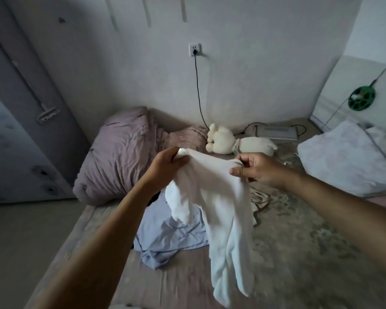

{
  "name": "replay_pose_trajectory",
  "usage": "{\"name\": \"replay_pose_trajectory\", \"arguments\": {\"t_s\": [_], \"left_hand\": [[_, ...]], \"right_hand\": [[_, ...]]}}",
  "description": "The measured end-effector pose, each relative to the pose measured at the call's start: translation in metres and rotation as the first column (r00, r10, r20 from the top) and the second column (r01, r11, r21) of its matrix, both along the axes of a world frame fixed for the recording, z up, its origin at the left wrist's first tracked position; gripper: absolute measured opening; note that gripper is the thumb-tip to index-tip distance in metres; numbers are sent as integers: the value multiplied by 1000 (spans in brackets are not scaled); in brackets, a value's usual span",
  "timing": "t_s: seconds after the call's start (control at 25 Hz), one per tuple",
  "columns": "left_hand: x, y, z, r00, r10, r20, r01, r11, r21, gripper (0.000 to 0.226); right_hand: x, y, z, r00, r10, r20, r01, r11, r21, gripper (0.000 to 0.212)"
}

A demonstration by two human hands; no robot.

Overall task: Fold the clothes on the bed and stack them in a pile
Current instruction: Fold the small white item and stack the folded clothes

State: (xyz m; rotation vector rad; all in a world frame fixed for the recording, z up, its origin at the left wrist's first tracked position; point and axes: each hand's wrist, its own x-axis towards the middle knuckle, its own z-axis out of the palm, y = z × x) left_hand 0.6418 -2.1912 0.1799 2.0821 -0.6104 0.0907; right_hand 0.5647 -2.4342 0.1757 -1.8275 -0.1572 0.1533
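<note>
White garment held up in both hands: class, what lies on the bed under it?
Under the white garment lies a crumpled light blue garment, with beige cloth showing at its right edge. The hanging white fabric covers whatever lies directly behind it.

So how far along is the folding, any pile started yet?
No folded pile shows yet. In hand: both hands, left and right, hold the white garment up by its top edge, unfolded and hanging. Left: the blue garment lies crumpled on the bed, with a beige piece beside it.
</note>
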Motion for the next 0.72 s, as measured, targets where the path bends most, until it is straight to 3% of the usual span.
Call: {"name": "replay_pose_trajectory", "arguments": {"t_s": [0.12,0.2,0.28,0.36,0.48,0.6,0.72], "left_hand": [[-10,6,16,999,30,-30,-31,999,-29,23],[-14,8,27,992,-69,-109,68,998,-7,7],[-29,2,46,893,-304,-332,283,953,-113,30],[-45,-13,61,782,-407,-472,331,913,-239,41],[-54,-25,67,796,-401,-453,318,915,-250,33],[-54,-20,64,821,-385,-421,357,922,-148,14],[-72,-27,69,919,-299,-258,288,954,-82,4]], "right_hand": [[-12,3,42,999,-14,-32,17,997,77,18],[-14,11,61,999,-49,-11,49,994,98,12],[-18,21,74,997,-41,68,39,999,34,11],[-26,32,84,992,44,122,-32,995,-96,12],[-32,35,95,979,150,135,-121,972,-201,9],[-33,22,110,985,99,142,-59,964,-258,13],[-35,22,115,994,109,6,-106,979,-174,17]]}}
